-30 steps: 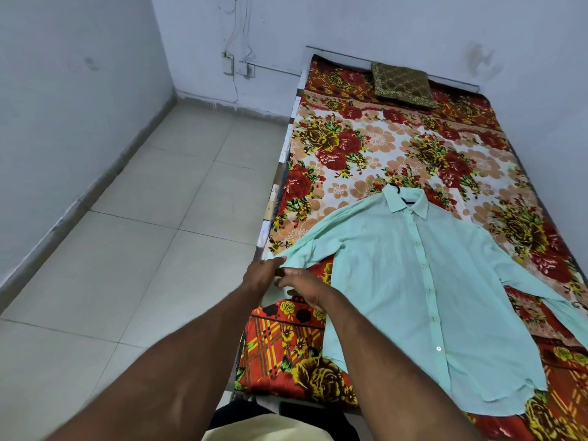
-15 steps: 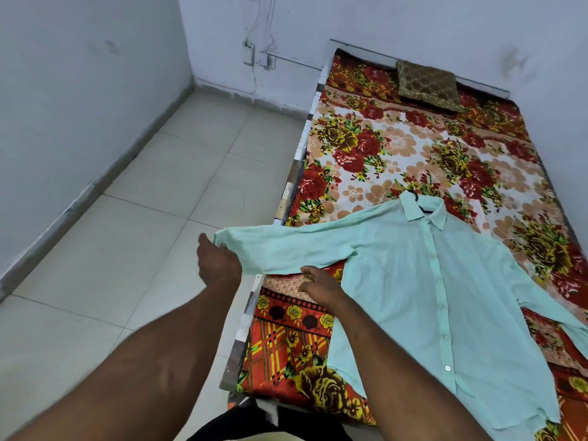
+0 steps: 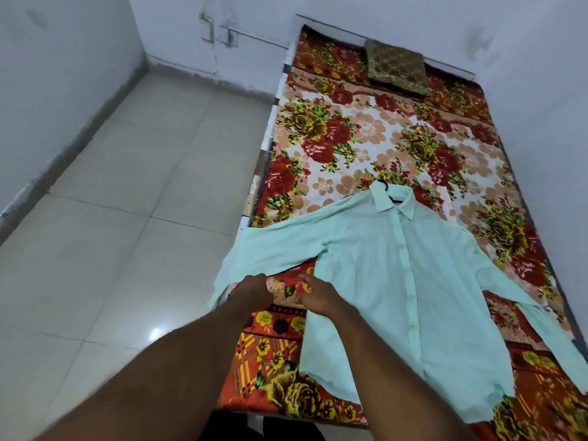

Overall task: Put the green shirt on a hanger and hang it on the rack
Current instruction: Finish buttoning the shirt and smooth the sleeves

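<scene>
Left hand [image 3: 251, 291] pulled back toward the bed [image 3: 350, 138], clamped on the sleeve [image 3: 270, 249], probably straightening it; right hand [image 3: 318, 296] grip unclear; green shirt [image 3: 397, 281] lay flat there, hanger hook [image 3: 386, 186] at collar.

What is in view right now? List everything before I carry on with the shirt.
green shirt: one, pale green, spread flat on the bed, buttoned, one sleeve reaching over the floor-side edge
hanger: one, black, only the hook shows at the collar
bedsheet: one, red and cream floral, covering the bed
cushion: one, brown-gold, far end of the bed
wall boxes: two, white, far wall left of the bed
floor: beige tiles, left of the bed
dark item: one, black, bottom edge, unclear what it is
left hand: one, fingers curled on the sleeve's lower edge
right hand: one, under the sleeve beside the shirt's side; grip blurred
</scene>
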